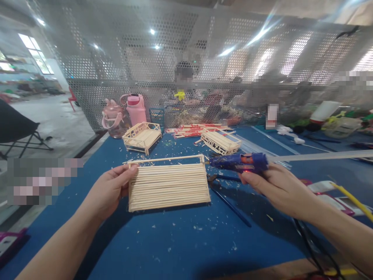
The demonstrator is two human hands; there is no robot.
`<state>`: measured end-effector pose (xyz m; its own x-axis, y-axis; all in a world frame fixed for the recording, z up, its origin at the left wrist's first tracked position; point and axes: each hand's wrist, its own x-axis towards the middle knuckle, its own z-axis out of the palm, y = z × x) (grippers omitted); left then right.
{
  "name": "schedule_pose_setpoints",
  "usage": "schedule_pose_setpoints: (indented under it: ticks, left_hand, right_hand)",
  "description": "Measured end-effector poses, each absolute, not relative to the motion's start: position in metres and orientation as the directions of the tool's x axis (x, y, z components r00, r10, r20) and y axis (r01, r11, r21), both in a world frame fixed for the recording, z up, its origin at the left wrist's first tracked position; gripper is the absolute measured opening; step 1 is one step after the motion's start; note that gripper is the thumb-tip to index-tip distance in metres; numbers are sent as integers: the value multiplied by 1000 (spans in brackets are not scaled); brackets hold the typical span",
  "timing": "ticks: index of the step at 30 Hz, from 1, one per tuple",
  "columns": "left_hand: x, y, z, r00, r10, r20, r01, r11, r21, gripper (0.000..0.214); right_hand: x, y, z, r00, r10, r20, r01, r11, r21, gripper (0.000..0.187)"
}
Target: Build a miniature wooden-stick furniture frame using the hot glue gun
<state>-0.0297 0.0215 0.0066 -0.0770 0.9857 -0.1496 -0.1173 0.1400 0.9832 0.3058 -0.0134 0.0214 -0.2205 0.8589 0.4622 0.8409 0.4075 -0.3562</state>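
Note:
My left hand (115,186) grips the left end of a wooden stick panel (170,184), thumb on top at its upper left corner. The panel is made of thin parallel sticks, with one more stick along its far side standing off on short posts. In my right hand (266,186) is a blue hot glue gun (237,162), a red light glowing on it. Its nozzle points left at the panel's far right corner; whether it touches, I cannot tell. A long clear glue stick (320,156) juts from the gun's rear.
Beyond the panel stand two small stick-built bed models (142,138) (221,142) and a pile of red-and-white sticks (198,130). Blue-handled pliers (230,206) lie between panel and right arm. Pink bottles (135,109) stand against a perforated metal screen (145,70). Scraps litter the blue table (175,245).

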Motion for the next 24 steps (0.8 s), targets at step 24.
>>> schedule_pose_setpoints:
  ticks: [24]
  left_hand:
    - [-31,14,11,-121,990,76,39,-72,997,39]
  right_hand:
    - [306,-33,56,-232,911,341,908,328,-260,69]
